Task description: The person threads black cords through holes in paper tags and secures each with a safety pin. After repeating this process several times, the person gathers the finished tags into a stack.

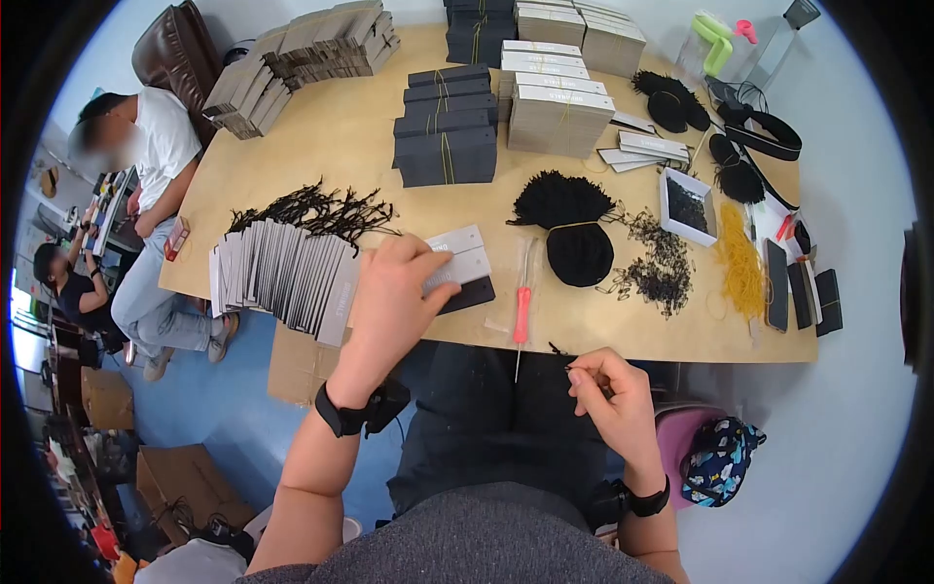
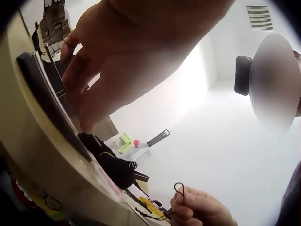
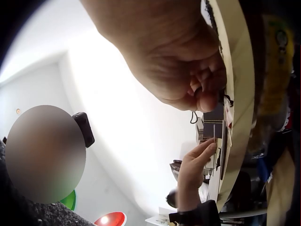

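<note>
My left hand (image 1: pixel 394 297) pinches a pale printed hang tag (image 1: pixel 440 273) between thumb and fingers, over a small pile. Another white tag (image 1: pixel 469 248) and a dark tag (image 1: pixel 470 295) lie right beside it. In the right wrist view, the left hand (image 3: pixel 193 172) holds the tag edge-on. Near the table's front edge, my right hand (image 1: pixel 615 404) pinches a thin black cord; its loop (image 2: pixel 179 187) stands up from the fingertips in the left wrist view. A long row of tags (image 1: pixel 282 277) leans left of my left hand, with black strings (image 1: pixel 316 209) spread behind it.
A red-handled screwdriver (image 1: pixel 522 311) lies between my hands. Beyond are a tied black cord bundle (image 1: pixel 581 255), loose black clips (image 1: pixel 657 263), a white box (image 1: pixel 689 209) and yellow bands (image 1: pixel 741 263). Banded dark stacks (image 1: pixel 446 146) and pale stacks (image 1: pixel 556 122) stand behind. A person (image 1: pixel 161 185) sits left.
</note>
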`<state>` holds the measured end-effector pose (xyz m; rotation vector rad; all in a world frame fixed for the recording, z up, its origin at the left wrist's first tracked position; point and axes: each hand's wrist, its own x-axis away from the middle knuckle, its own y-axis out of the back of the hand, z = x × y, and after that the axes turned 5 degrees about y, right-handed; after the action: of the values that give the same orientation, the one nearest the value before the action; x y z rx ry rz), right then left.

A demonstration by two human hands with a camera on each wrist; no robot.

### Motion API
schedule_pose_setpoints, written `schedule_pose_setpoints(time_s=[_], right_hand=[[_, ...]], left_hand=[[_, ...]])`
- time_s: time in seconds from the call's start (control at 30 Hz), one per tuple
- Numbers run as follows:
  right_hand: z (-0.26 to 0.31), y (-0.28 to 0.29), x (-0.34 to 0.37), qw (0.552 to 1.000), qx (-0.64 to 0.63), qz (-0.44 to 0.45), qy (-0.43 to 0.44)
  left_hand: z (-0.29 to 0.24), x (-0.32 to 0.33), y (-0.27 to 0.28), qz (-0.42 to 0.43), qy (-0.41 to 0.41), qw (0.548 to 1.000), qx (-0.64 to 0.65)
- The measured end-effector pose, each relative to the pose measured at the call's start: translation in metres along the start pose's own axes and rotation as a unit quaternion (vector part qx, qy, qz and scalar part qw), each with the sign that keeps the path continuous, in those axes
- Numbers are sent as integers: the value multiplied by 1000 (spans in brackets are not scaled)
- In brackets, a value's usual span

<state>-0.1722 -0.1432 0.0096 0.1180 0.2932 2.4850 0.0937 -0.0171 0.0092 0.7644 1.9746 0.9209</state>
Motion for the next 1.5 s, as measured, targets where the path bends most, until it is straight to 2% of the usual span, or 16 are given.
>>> schedule_pose_setpoints(time_s=[0.13,0.43,0.6,0.73,0.8,0.87,0.93,1.0,1.07,1.2,1.27,1.37,1.47,1.5], right_hand=[[-2,-1,1,1000,-1,1,11],[-1,1,6,1000,4,1,11],[1,1,9,1000,3,-4,0],[-1,2,10,1000,5,-19,5],[0,4,9,1000,8,-14,10],[0,4,9,1000,6,-19,8],[0,3,9,1000,5,-16,11],[1,2,9,1000,9,-9,13],[1,0,8,1000,13,-1,17],[-1,-5,10,1000,-4,5,5],[-1,-7,10,1000,-5,5,10],[-4,-11,11,1000,8,15,7],[-14,-22,11,999,15,43,27],[-16,-26,10,998,4,59,-3]], left_hand=[[0,17,-17,68,43,995,51],[0,17,-21,50,79,992,86],[-14,23,-6,-27,37,997,67],[-39,51,1,23,53,986,155],[-44,71,-6,83,18,980,182],[-46,86,-10,100,15,975,199],[-44,97,-17,119,48,963,239],[-42,100,-20,113,49,963,241],[-40,99,-25,80,16,971,226],[-38,105,-28,89,5,975,204],[-39,108,-30,88,53,965,242],[-42,103,-33,96,71,962,247],[-37,99,-46,125,54,957,256],[-38,97,-47,125,55,957,257]])
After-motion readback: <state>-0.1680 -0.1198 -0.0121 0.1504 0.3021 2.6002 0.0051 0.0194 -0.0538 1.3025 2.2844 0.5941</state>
